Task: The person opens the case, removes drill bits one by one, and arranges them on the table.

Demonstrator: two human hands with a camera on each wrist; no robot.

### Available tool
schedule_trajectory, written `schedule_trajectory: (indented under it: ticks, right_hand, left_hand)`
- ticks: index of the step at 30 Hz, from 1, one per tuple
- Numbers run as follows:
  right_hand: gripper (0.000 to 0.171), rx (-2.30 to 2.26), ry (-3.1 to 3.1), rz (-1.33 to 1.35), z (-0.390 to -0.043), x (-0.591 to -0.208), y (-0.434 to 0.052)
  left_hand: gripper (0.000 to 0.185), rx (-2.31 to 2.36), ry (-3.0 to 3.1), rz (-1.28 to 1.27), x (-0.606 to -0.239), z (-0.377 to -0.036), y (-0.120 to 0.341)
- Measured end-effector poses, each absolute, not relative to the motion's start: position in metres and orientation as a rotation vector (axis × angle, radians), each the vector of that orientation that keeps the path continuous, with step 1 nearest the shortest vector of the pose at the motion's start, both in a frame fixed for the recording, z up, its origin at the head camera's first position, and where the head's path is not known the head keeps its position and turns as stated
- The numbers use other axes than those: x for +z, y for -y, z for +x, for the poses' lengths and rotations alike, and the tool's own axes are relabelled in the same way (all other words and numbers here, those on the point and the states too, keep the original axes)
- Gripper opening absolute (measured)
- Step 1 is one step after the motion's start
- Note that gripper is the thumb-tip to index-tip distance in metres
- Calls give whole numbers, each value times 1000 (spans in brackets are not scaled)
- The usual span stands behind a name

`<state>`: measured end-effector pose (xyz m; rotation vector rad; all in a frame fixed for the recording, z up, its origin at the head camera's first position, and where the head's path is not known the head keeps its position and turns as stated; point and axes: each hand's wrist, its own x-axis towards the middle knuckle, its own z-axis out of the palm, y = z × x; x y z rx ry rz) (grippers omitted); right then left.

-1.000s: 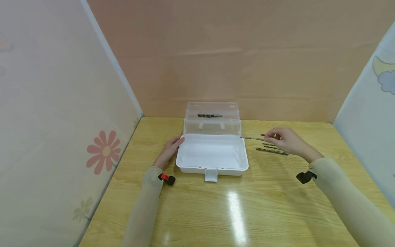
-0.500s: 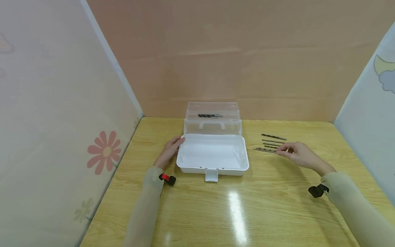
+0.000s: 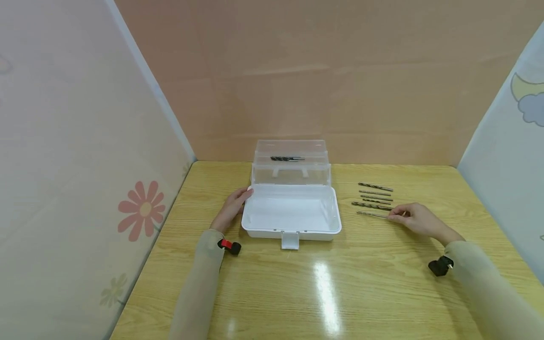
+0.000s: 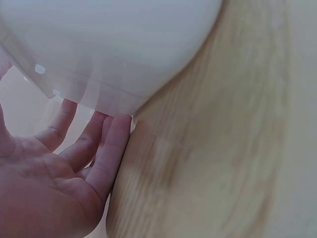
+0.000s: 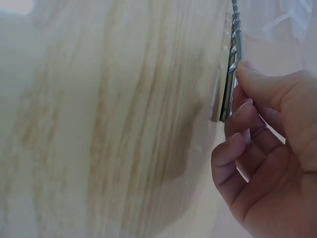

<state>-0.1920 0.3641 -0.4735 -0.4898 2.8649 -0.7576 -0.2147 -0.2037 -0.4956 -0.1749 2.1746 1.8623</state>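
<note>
An open white plastic box (image 3: 314, 234) stands mid-table with its clear lid (image 3: 292, 175) raised; one drill bit (image 3: 288, 158) lies in the lid's tray. My left hand (image 3: 234, 207) rests with straight fingers against the box's left side (image 4: 114, 44), fingertips (image 4: 116, 129) touching its rounded corner. Right of the box, several drill bits (image 3: 375, 193) lie in a row on the table. My right hand (image 3: 399, 218) pinches the shank end of the nearest bit (image 3: 372, 215), which lies flat on the wood. In the right wrist view the thumb (image 5: 252, 82) presses on that bit (image 5: 231, 74).
The wooden table (image 3: 297, 288) is walled in by a peach panel at the back and pale printed panels on both sides. The box's white latch (image 3: 290, 241) sticks out toward me. A glare patch shines on the near tabletop.
My right hand carried a drill bit from beside the box's right rim back and toward me, and laid it at the near end of the row. The left hand stayed put.
</note>
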Motion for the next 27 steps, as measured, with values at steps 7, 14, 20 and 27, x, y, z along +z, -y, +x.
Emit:
schedule_trajectory:
  ticks: [7, 14, 20, 27]
  right_hand:
    - [19, -737, -2845, -459, -196, -477, -369]
    - [18, -763, -2843, -419, -199, -481, -373]
    - [19, -791, -2831, -387, -200, -482, -373]
    - [23, -797, -2812, -354, -201, -483, -373]
  left_hand:
    - [78, 1869, -2176, -153, -494, -214, 203]
    - [75, 1865, -2188, -164, -494, -214, 203]
    - [73, 1883, -2178, -151, -494, -213, 202]
    - [74, 1879, -2178, -157, -492, -211, 202]
